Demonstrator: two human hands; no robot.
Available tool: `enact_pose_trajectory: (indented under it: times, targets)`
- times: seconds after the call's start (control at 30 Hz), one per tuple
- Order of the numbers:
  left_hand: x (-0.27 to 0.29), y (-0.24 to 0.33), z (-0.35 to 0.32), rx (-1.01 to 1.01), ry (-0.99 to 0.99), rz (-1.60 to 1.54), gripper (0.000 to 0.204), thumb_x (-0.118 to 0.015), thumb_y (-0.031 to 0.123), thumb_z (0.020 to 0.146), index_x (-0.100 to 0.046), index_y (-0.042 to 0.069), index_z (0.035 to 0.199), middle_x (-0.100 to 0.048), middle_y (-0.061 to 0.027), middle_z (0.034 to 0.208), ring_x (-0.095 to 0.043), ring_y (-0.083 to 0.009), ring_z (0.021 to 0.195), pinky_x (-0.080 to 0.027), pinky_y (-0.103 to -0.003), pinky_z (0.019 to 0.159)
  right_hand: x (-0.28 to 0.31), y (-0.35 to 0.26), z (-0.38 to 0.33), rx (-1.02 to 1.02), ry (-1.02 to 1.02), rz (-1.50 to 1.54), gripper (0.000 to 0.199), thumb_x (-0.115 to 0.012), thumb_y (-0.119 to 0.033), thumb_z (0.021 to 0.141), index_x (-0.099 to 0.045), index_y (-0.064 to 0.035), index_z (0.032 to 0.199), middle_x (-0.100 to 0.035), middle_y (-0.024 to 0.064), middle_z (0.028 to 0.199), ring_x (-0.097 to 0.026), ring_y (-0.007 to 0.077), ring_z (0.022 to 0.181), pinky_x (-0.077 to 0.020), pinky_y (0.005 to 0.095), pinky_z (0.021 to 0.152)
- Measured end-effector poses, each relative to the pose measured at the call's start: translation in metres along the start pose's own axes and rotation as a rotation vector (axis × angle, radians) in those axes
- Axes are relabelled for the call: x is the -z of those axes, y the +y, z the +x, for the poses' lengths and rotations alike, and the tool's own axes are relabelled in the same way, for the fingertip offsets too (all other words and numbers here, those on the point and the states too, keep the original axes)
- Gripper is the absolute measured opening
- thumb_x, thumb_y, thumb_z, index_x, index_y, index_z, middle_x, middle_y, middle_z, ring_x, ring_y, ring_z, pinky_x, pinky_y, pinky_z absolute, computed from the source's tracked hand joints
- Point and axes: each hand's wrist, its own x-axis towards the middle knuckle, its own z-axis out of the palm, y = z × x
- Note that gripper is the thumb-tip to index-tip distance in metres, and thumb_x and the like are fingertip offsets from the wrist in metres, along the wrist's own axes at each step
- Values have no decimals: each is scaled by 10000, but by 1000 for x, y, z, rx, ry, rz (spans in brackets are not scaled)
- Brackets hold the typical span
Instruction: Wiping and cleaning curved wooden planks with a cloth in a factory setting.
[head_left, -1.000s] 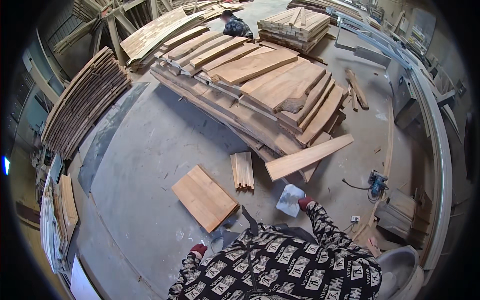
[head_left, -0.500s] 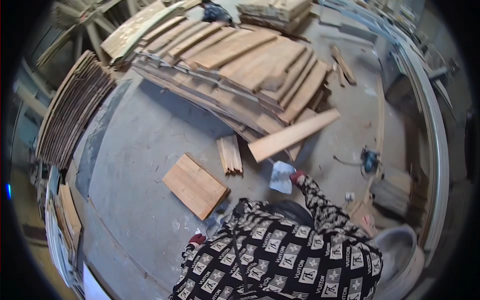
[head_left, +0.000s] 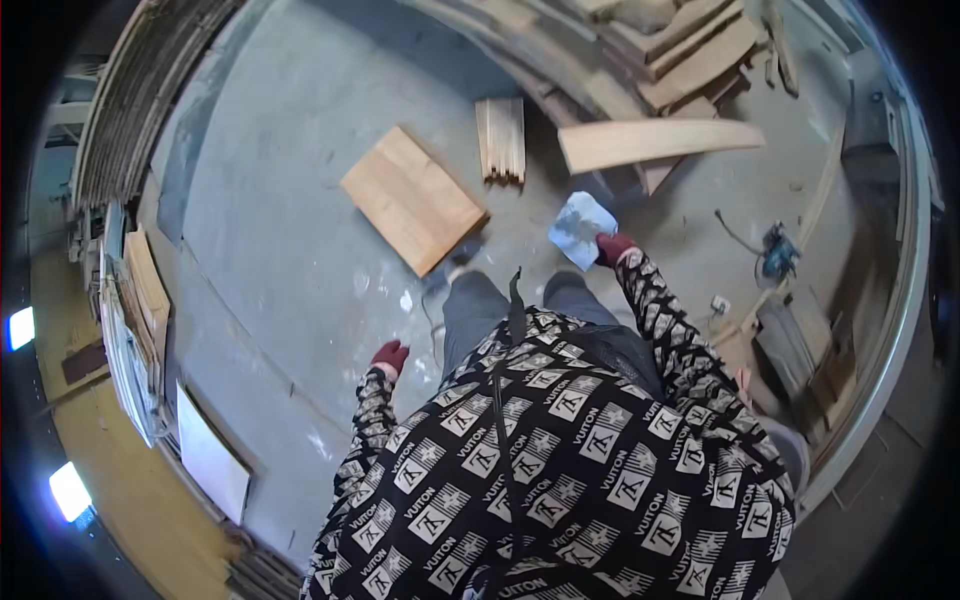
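My right hand (head_left: 614, 249), in a dark red glove, is closed on the edge of a light blue, flat, sheet-like thing (head_left: 582, 229) with grey smears. It hangs just beyond my knees, near the end of a long pale board (head_left: 655, 142). My left hand (head_left: 391, 355), also gloved in dark red, is low at my left side. It appears empty, with its fingers loosely apart. On the floor ahead lie a wide stack of wooden panels (head_left: 412, 198) and a bundle of narrow wood strips (head_left: 500, 140).
A large pile of planks (head_left: 690, 45) fills the far right. To the right, a blue power tool (head_left: 778, 255) with a cord lies on the floor. Stacked slats (head_left: 150, 90) stand at the far left, and a white panel (head_left: 212, 455) lies at the near left.
My view has tipped downward and nearer, bringing my knees into sight. The blue sheet-like thing stays in my right hand. My left hand now shows more clearly, out from my side.
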Motion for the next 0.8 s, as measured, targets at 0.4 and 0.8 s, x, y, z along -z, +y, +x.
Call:
enact_pose_trajectory:
  times: [0.4, 0.8]
  targets:
    - [12, -52, -2, 68, -162, -181, 515, -542, 306, 787, -448, -13, 1180, -497, -180, 1168, -451, -273, 1113, -345, -325, 938, -61, -171, -21, -588, -115, 350, 420, -430, -352, 724, -567, -48, 980, -587, 217, 906, -566, 339, 854, -442, 391, 755]
    - [227, -113, 75, 275, -38, -160, 551, -555, 309, 768, -395, 58, 1231, -533, -49, 764, -465, -161, 552, -373, -314, 420, -39, -263, -52, -627, 162, 434, 400, -429, -324, 758, -543, -8, 975, -558, 216, 978, -520, 356, 945, -408, 409, 826]
